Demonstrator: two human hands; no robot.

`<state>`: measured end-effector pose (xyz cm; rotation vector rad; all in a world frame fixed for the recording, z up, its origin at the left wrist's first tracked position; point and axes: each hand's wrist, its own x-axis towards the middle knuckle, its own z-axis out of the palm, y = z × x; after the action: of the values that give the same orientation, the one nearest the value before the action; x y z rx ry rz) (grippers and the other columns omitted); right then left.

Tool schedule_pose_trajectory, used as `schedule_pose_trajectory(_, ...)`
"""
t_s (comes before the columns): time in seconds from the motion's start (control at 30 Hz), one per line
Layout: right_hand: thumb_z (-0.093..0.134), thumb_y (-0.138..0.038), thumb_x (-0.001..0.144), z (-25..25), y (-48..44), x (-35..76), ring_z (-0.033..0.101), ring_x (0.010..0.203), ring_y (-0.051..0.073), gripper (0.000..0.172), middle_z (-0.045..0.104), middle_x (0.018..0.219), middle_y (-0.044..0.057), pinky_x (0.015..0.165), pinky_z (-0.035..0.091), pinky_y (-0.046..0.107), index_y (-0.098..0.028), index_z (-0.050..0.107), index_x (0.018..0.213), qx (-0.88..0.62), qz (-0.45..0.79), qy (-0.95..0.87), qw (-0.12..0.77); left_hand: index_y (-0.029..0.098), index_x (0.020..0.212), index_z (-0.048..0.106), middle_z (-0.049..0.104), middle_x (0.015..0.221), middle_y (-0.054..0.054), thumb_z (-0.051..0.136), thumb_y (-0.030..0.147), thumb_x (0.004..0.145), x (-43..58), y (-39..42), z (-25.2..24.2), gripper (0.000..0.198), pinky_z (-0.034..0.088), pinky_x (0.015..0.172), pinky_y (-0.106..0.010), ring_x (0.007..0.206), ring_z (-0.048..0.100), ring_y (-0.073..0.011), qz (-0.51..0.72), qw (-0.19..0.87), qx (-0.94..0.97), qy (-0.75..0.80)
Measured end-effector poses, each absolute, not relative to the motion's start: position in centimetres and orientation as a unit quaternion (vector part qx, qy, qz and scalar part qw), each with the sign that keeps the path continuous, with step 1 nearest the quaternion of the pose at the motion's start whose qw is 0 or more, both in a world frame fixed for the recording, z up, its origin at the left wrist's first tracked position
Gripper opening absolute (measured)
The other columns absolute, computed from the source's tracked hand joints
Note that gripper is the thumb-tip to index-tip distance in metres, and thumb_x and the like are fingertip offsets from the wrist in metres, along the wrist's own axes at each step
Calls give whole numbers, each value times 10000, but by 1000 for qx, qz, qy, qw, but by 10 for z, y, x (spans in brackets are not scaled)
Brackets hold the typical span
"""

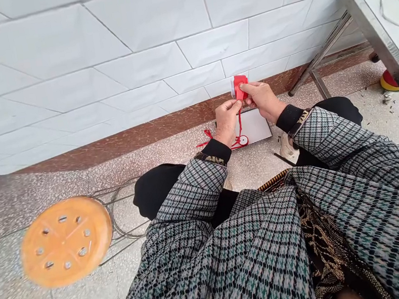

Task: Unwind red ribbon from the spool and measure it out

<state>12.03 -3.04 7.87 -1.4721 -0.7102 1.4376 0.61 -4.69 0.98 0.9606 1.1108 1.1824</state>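
My right hand [264, 100] holds a roll of wide red ribbon [240, 82] with a white side. My left hand [228, 121] pinches a red strip just below that roll, fingertips close to the other hand. From there a narrow red strip [239, 122] runs down to a small white reel [243, 140] with red round its rim. The reel rests at the edge of a white board [258, 128] with a dark border, lying on the floor. A red bow-like piece [208, 134] lies left of it.
An orange round stool [67, 241] with thin metal legs is at left. White tiled wall [156, 61] rises ahead. A metal-framed table [380, 27] stands at right, with a red and yellow object [390, 81] beneath it. A whitish tool [287, 149] sits near my leg.
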Motion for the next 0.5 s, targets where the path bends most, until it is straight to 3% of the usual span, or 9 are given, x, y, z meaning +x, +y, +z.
schedule_pose_trajectory(0.2,687,-158,1025,76,-23,134,535,434,48,286,598,585,-54,378,334,130,-186,550,775,-595,626,-174,473,168,742,748,723,737,-34,716,292,833,3,-42,-24,157,507,828,-297,745,632,-155,442,601,432,507)
schedule_pose_trajectory(0.3,636,-154,1050,69,-22,146,639,512,62,220,678,680,-25,431,434,121,-179,583,837,-600,628,-142,476,162,758,739,752,795,-51,733,324,811,2,-44,-60,170,511,859,-297,783,652,-159,394,610,436,532)
schedule_pose_trajectory(0.4,636,-143,1034,43,-24,163,674,522,89,165,711,729,-2,484,526,161,-164,614,872,-634,603,-174,452,155,820,739,781,880,-69,717,347,855,-2,-59,-101,196,531,887,-310,836,679,-168,302,613,479,551)
schedule_pose_trajectory(0.5,621,-123,1013,-10,-32,181,665,505,105,117,716,736,32,483,524,181,-138,635,898,-721,538,-243,363,138,830,715,761,872,-67,723,346,923,-6,-87,-133,227,565,866,-339,816,686,-168,220,612,523,550)
